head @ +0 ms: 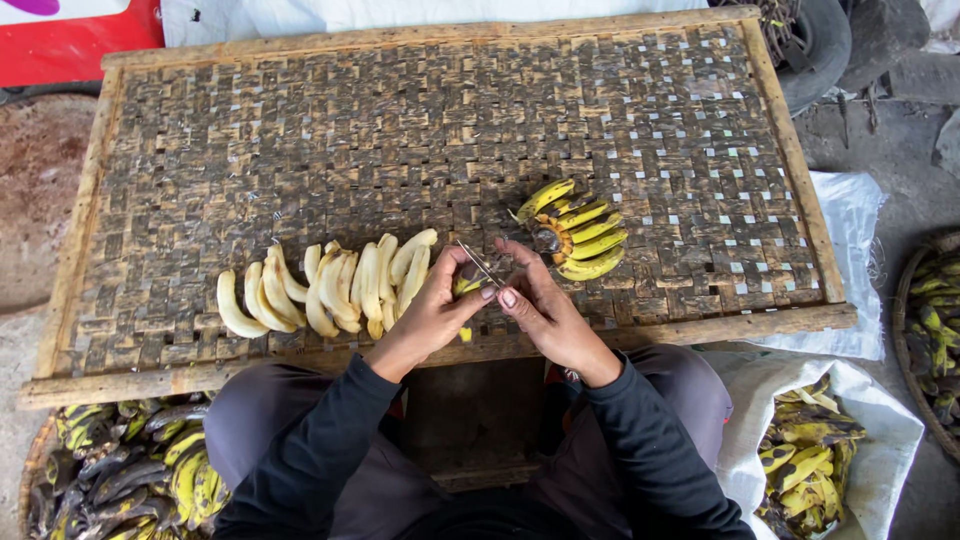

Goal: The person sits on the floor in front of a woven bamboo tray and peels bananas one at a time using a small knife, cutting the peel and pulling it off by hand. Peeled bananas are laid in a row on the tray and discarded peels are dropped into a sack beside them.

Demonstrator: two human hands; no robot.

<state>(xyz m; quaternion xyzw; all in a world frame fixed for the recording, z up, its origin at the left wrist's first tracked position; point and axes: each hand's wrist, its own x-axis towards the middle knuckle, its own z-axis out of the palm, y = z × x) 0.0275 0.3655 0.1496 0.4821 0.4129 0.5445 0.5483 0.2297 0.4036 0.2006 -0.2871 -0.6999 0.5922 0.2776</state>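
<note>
Small yellow banana (466,287), partly peeled, at woven bench (300,130) front edge. Left hand (437,303) curled around it; right hand (528,300) pinches thin blade (480,264) against fruit. Peeled bananas (330,285) lined alongside.

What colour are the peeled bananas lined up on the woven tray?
Pale creamy yellow; the peeled bananas show best in the head view.
</note>
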